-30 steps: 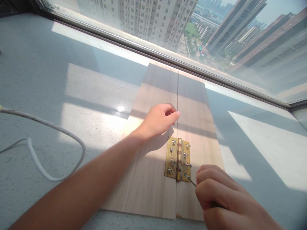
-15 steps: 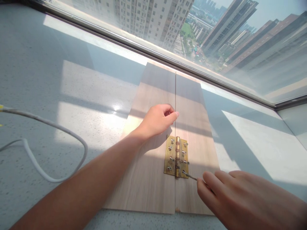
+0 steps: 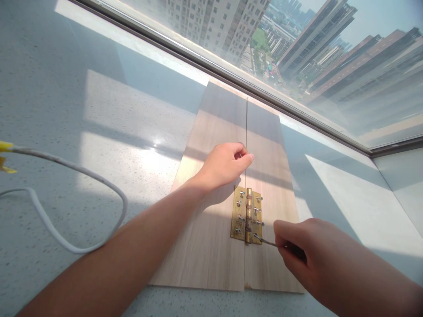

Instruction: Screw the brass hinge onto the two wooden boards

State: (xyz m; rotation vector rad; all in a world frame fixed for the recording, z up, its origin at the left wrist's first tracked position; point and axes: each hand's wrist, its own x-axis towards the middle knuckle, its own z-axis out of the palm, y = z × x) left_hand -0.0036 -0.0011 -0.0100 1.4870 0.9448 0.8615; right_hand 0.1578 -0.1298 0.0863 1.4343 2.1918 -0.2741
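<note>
Brass hinge [image 3: 249, 215]: screw-turning stage, seemingly. Your right hand [image 3: 313, 251] grips a screwdriver [image 3: 296, 252]; align it squarely. Left hand [image 3: 228, 164] curled, contents unclear.

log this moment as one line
right hand: holds screwdriver | tip: at brass hinge, lower right corner | left hand: curled over wooden boards

Left hand [image 3: 228, 164] half-curled, right hand [image 3: 309, 251] clenched

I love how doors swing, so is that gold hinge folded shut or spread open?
Spread open: the brass hinge has one half on the left board and the other on the right board.
</note>
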